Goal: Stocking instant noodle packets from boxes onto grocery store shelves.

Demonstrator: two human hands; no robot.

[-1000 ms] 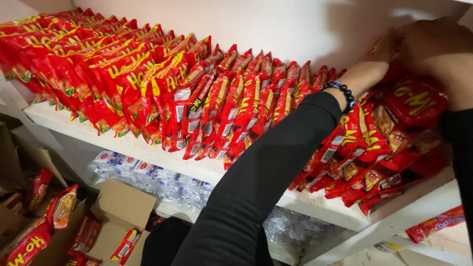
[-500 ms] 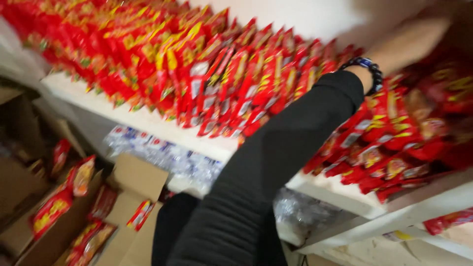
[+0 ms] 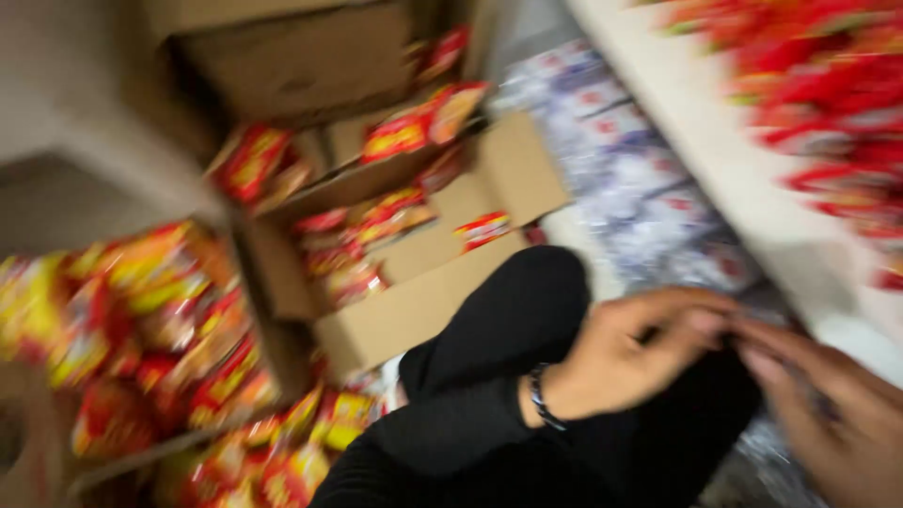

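Observation:
The picture is heavily blurred. My left hand [image 3: 630, 362], with a dark bead bracelet on its wrist and a black sleeve, hovers low in front of my black-clad knee [image 3: 513, 315]. My right hand [image 3: 832, 419] comes in from the lower right. The fingertips of both hands meet, fingers loosely spread, and I see nothing held in either. An open cardboard box [image 3: 414, 306] with red and yellow snack packets [image 3: 390, 221] lies just left of my knee.
A heap of red and yellow packets [image 3: 141, 320] fills another box at the left. The white shelf [image 3: 715, 155] runs along the right and carries more red packets [image 3: 828, 94]. Clear-wrapped bundles [image 3: 640, 179] lie beneath it. A large brown carton [image 3: 301, 56] stands behind.
The view has swung down from the shelf to the boxes on the floor. Both hands have left the packets on the shelf and dropped low in front of my knee.

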